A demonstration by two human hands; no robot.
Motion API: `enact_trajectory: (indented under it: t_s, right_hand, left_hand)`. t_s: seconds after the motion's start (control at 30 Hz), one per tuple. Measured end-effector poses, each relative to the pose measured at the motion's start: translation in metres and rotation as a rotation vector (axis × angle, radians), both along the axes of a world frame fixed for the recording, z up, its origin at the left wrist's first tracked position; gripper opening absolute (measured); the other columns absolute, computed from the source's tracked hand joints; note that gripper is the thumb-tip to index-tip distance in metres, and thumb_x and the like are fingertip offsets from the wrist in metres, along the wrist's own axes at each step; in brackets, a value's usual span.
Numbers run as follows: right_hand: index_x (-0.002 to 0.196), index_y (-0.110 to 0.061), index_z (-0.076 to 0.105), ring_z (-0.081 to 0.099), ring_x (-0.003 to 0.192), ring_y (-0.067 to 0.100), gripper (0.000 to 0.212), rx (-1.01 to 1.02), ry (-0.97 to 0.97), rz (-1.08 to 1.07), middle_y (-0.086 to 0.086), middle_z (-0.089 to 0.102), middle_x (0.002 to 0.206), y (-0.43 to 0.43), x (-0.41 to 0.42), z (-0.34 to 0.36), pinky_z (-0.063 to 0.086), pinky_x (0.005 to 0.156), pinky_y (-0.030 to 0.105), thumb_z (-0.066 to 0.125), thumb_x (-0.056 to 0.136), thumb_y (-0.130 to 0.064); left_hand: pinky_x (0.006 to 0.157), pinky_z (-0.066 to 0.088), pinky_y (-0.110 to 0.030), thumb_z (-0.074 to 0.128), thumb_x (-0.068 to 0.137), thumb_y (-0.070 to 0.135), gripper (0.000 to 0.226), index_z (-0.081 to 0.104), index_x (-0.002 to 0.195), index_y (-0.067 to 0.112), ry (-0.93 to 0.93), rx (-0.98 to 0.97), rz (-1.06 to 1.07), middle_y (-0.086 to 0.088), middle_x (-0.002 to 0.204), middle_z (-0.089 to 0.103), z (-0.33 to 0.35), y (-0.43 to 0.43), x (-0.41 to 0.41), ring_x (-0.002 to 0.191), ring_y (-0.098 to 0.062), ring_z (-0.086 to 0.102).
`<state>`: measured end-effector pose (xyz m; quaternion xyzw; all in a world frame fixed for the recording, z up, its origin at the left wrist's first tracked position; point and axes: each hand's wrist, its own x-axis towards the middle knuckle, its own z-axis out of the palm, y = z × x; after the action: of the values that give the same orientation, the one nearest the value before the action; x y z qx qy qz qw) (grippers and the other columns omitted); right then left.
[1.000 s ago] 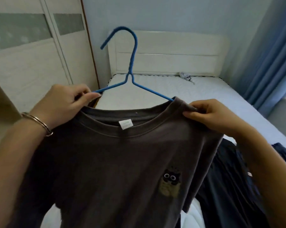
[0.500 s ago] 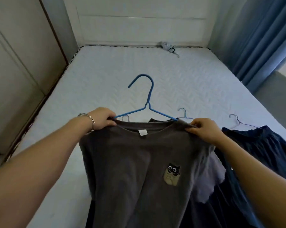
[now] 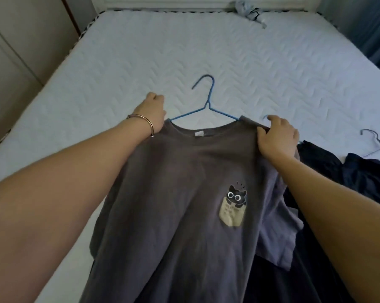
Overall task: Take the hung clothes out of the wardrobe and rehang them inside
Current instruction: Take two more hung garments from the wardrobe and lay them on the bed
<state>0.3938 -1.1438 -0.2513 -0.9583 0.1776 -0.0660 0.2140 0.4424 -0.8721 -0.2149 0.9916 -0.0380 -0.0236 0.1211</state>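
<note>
Gripping one shoulder of a grey cat-print T-shirt [image 3: 184, 193] on a blue hanger [image 3: 207, 103], right hand [image 3: 276, 136] centre right, left hand [image 3: 152, 112] at other shoulder, grasp hidden, bed [image 3: 206, 51] beneath.

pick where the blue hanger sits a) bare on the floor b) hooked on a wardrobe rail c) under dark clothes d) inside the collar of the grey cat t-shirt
d: the arms of the blue hanger run into the collar of the grey t-shirt, gripped by the right hand.

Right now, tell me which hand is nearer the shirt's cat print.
Right. The right hand pinches the grey shirt at the shoulder above the cat print; the left hand is at the opposite shoulder.
</note>
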Motion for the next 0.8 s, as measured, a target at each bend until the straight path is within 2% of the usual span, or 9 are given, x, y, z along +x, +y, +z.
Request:
enact_trajectory:
  t_s: [0.07, 0.17, 0.23, 0.37, 0.47, 0.57, 0.67, 0.8]
  right_hand:
    - [0.145, -0.015, 0.027, 0.016, 0.144, 0.028, 0.055, -0.039, 0.134, 0.064, 0.011, 0.025, 0.154, 0.011, -0.02, -0.045, 0.004, 0.117, 0.05, 0.041, 0.094, -0.031]
    - [0.149, -0.025, 0.014, -0.001, 0.148, 0.02, 0.06, -0.058, 0.335, 0.22, 0.001, 0.006, 0.16, 0.031, -0.081, -0.106, -0.007, 0.116, 0.049, 0.033, 0.096, -0.043]
    - [0.149, -0.032, 0.015, -0.004, 0.148, 0.018, 0.057, -0.074, 0.372, 0.307, -0.003, 0.004, 0.16, 0.038, -0.119, -0.129, -0.009, 0.116, 0.047, 0.028, 0.096, -0.047]
    - [0.149, -0.032, 0.016, -0.003, 0.148, 0.015, 0.053, -0.092, 0.386, 0.335, -0.006, 0.007, 0.16, 0.038, -0.167, -0.141, -0.011, 0.117, 0.042, 0.022, 0.098, -0.046]
    - [0.146, -0.026, 0.027, 0.005, 0.147, 0.017, 0.05, -0.141, 0.442, 0.325, -0.003, 0.018, 0.158, 0.037, -0.2, -0.128, -0.003, 0.118, 0.043, 0.029, 0.098, -0.038]
    - [0.141, -0.025, 0.036, 0.018, 0.144, 0.018, 0.046, -0.125, 0.523, 0.287, -0.004, 0.032, 0.151, 0.036, -0.245, -0.102, 0.011, 0.119, 0.039, 0.036, 0.096, -0.033]
    - [0.138, -0.024, 0.041, 0.035, 0.134, 0.021, 0.043, -0.006, 0.598, 0.189, -0.002, 0.041, 0.144, 0.042, -0.296, -0.063, 0.029, 0.111, 0.036, 0.039, 0.095, -0.029]
    - [0.131, -0.018, 0.049, 0.053, 0.118, 0.024, 0.04, 0.219, 0.666, 0.062, 0.005, 0.056, 0.13, 0.061, -0.379, -0.011, 0.044, 0.098, 0.033, 0.046, 0.092, -0.024]
  left_hand:
    - [0.108, 0.029, -0.038, 0.046, 0.092, 0.017, 0.046, 0.038, 0.134, 0.001, 0.093, 0.05, -0.058, -0.02, 0.146, 0.027, -0.047, -0.003, -0.026, 0.132, -0.036, 0.036]
    - [0.117, 0.012, -0.04, 0.037, 0.095, 0.034, 0.055, 0.023, 0.144, 0.013, 0.269, 0.22, -0.108, -0.009, 0.157, 0.009, -0.119, 0.004, -0.091, 0.145, -0.03, 0.007]
    - [0.118, 0.009, -0.04, 0.032, 0.095, 0.041, 0.058, 0.018, 0.146, 0.017, 0.334, 0.221, -0.068, -0.006, 0.158, 0.006, -0.149, 0.014, -0.129, 0.145, -0.029, 0.001]
    - [0.119, 0.013, -0.039, 0.034, 0.094, 0.041, 0.058, 0.02, 0.145, 0.017, 0.422, 0.195, -0.004, -0.005, 0.157, 0.011, -0.169, 0.038, -0.188, 0.145, -0.027, 0.008]
    - [0.117, 0.019, -0.035, 0.038, 0.094, 0.035, 0.051, 0.032, 0.141, 0.017, 0.484, 0.158, 0.006, -0.003, 0.154, 0.023, -0.162, 0.059, -0.226, 0.143, -0.024, 0.017]
    - [0.108, 0.034, -0.031, 0.042, 0.093, 0.03, 0.04, 0.047, 0.131, 0.017, 0.52, 0.074, 0.018, -0.001, 0.141, 0.045, -0.139, 0.074, -0.267, 0.131, -0.022, 0.042]
    - [0.099, 0.043, -0.031, 0.045, 0.092, 0.027, 0.034, 0.054, 0.123, 0.017, 0.568, -0.075, 0.046, -0.002, 0.128, 0.059, -0.107, 0.087, -0.313, 0.117, -0.021, 0.056]
    - [0.093, 0.045, -0.025, 0.052, 0.09, 0.022, 0.03, 0.061, 0.117, 0.012, 0.617, -0.243, 0.039, -0.007, 0.119, 0.066, -0.06, 0.101, -0.385, 0.11, -0.021, 0.061]
